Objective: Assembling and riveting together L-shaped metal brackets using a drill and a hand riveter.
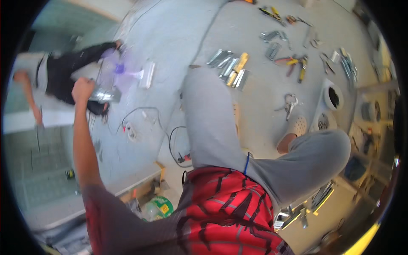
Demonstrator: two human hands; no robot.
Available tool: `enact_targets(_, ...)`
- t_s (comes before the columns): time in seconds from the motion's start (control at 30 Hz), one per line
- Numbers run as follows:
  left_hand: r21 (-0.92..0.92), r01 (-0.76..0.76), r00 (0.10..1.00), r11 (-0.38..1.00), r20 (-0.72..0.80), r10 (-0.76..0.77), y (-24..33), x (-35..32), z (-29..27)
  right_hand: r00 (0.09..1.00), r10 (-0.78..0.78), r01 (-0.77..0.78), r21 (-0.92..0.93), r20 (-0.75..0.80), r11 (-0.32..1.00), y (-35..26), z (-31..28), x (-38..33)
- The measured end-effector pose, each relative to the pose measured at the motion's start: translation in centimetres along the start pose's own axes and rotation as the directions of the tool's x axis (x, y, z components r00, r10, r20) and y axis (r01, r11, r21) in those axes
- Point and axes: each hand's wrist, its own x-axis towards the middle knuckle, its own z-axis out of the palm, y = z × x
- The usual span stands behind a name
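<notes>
My left hand [82, 90] is stretched out to the far left, its fingers closed round a shiny silver metal piece [104, 94]. Motion blur keeps the exact kind of that piece from showing. Just beyond it stands a fan with a purple hub [119, 68] and see-through blades. A long silver metal bar [147, 75] lies on the floor right of the fan. My right hand does not show anywhere.
Another person in dark trousers [70, 61] is at the left. A power strip [130, 131] and cables cross the floor. Silver and gold metal pieces [228, 68], pliers [302, 68], a locking clamp [290, 105] and a white bucket [333, 95] lie or stand beyond my legs.
</notes>
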Motion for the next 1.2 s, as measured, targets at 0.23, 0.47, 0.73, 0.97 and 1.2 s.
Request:
enact_targets(0.23,-0.156,-0.349,0.905,0.924,-0.311,0.289,19.9,1.7,-4.6,0.862,0.389,-0.406,-0.017,0.326,0.914,8.0,10.8,-5.2)
enact_targets(0.47,-0.445,-0.837,0.541,0.320,-0.581,0.608,51.2,-6.7,-12.2,0.975,0.187,-0.167,0.161,-0.121,0.973,7.8,20.8,-9.1)
enact_targets(0.73,-0.639,-0.565,0.057,-0.522,-0.661,0.748,71.8,-29.9,-23.2,0.835,0.445,-0.287,0.946,0.324,-0.152,11.6,27.6,-11.8)
enact_targets(0.97,-0.782,-0.289,-0.126,-0.553,-0.541,0.831,74.8,-31.1,-18.8,0.877,0.315,-0.322,0.931,0.363,-0.174,12.1,29.8,-14.7)
enact_targets(1.2,-0.866,-0.372,0.023,-0.333,-0.367,0.930,72.4,-30.2,-14.9,0.838,0.471,-0.299,0.954,0.275,-0.025,19.0,28.6,-21.1)
